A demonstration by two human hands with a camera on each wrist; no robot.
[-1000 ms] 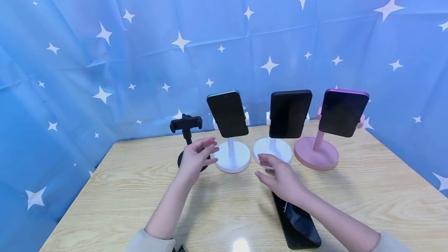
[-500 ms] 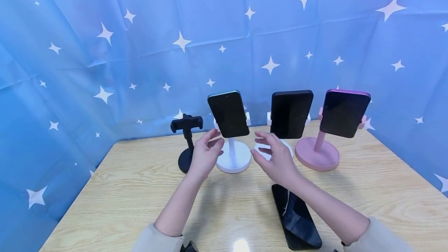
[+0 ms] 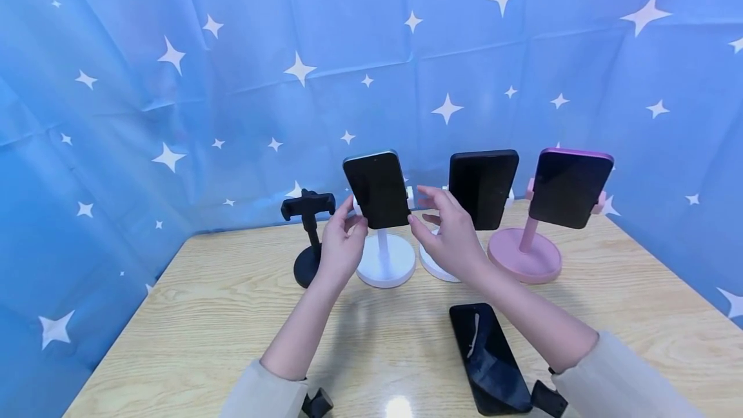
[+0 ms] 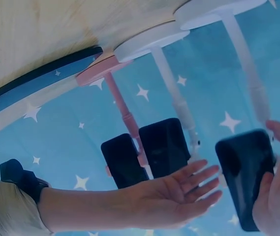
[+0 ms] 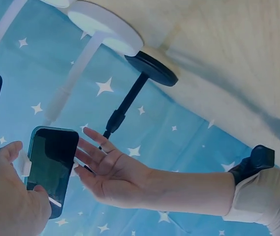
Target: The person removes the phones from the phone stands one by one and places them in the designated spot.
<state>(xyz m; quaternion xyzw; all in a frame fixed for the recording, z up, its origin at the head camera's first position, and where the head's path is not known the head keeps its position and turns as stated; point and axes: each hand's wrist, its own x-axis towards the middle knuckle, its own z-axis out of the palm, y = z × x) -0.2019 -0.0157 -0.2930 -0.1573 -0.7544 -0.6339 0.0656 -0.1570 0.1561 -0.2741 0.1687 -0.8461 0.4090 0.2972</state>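
A teal-edged smartphone (image 3: 377,189) stands upright in the clamp of a white phone stand (image 3: 386,263). My left hand (image 3: 341,244) is at the phone's left edge, fingers loosely bent beside the clamp. On the other side, my right hand (image 3: 449,234) has its thumb tip right at the lower right edge, its other fingers apart and pointing toward the clamp arm (image 3: 409,197). In the right wrist view, the right thumb (image 5: 42,199) overlaps the screen. The left wrist view has the left thumb (image 4: 264,191) overlapping the phone too. Neither hand is wrapped round it.
A black phone stand (image 3: 309,205) with a bare clamp is at left. Right of centre, a black phone (image 3: 484,186) sits in another white stand, partly behind my right hand. A pink-edged phone (image 3: 571,187) fills a pink stand (image 3: 525,257). Another phone (image 3: 490,360) lies flat in front.
Both hands have moved up and forward, closing in on the teal-edged phone from either side. The right arm has uncovered more of the phone lying on the table.
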